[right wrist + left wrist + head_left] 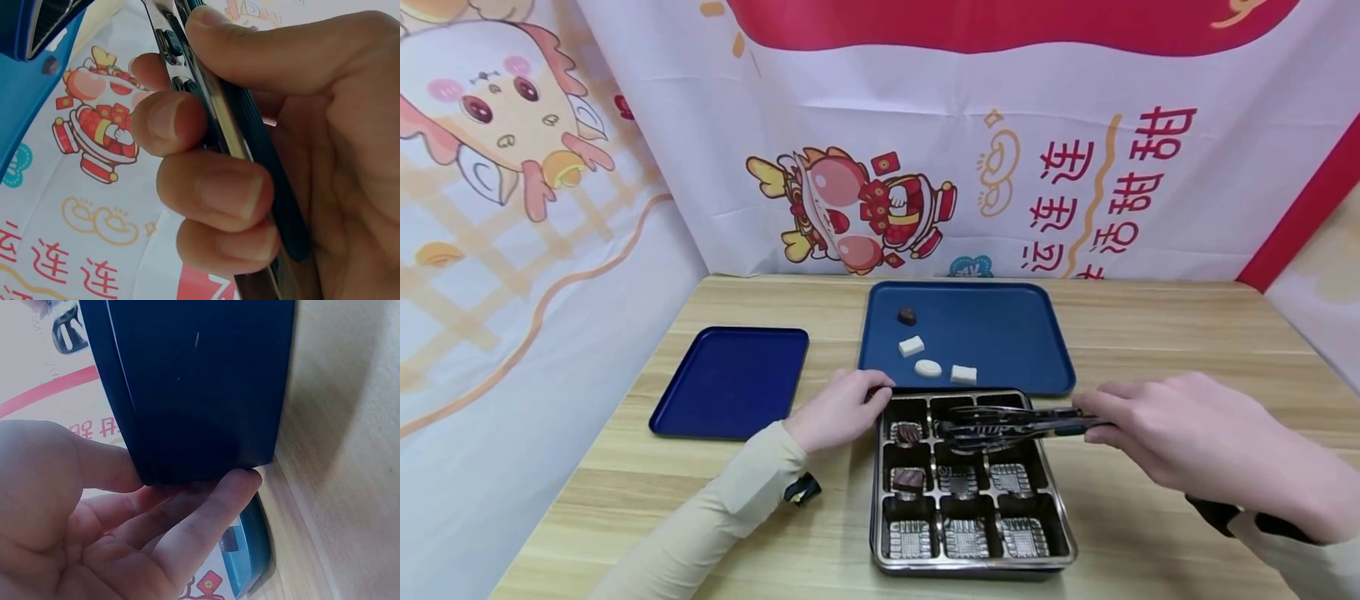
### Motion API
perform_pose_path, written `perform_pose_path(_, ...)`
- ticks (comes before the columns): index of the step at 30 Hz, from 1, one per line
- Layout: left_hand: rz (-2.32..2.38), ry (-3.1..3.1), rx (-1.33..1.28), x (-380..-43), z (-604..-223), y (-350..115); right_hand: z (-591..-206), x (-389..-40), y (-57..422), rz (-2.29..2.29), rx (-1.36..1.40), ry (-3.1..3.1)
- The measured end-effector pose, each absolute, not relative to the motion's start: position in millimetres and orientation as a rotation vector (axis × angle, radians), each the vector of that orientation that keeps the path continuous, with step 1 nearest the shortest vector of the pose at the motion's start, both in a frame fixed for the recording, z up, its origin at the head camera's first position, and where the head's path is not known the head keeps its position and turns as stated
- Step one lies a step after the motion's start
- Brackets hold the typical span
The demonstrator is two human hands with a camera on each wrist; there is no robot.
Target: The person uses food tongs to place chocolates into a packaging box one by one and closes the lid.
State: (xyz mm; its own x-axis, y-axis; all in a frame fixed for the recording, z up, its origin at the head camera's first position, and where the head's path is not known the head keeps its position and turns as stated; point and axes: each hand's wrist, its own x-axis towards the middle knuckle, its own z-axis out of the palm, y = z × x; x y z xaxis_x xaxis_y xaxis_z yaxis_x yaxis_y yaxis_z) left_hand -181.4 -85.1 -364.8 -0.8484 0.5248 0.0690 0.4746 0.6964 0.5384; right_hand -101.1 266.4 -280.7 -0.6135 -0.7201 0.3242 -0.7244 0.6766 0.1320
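Observation:
A dark box (pixel 976 570) with a shiny divided insert stands on the table. Two brown chocolates, a ridged one (pixel 907 433) and a squarish one (pixel 908 479), lie in the far and middle compartments of its left column. My left hand (pixel 842 408) holds the box by its far left corner; in the left wrist view, thumb and fingers bracket the dark wall (pixel 200 394). In my right hand (pixel 1187 417) are metal tongs (pixel 228 119) with dark teal grips, fingers wrapped around them. The tongs' heads reach over the far middle compartment, hiding what is in it.
Behind the box lies a blue tray (pixel 992 325) with a dark chocolate (pixel 907 316), two white blocks (pixel 912 346) and a white oval piece (pixel 928 368). A smaller navy tray (pixel 730 379) is at the left. Printed cloth (pixel 880 92) hangs along the table's far edge.

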Motion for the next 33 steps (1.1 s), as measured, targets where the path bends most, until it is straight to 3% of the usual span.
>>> perform_pose_path(33, 0.868, 2.812, 0.830, -181.3, -363.4, -82.7, -294.5, -101.7, 255.2, 0.007, 1.260, -2.580)
